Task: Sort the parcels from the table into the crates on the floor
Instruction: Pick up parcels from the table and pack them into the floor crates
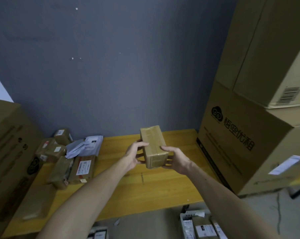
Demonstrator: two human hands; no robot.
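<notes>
A small taped brown cardboard parcel is held up above the yellow table, long side pointing away from me. My left hand grips its left side, thumb on top. My right hand grips its right side, thumb on the top near edge. More parcels lie on the table's left part: several brown boxes and a white mailer bag. On the floor below the table's front edge, a crate with labelled parcels shows at the bottom right, and another crate at the bottom centre.
Large stacked cardboard cartons stand on the table's right end, against the grey wall. Another big carton stands at the left. A flat brown parcel lies near the table's front left. A cable runs over the floor at the right.
</notes>
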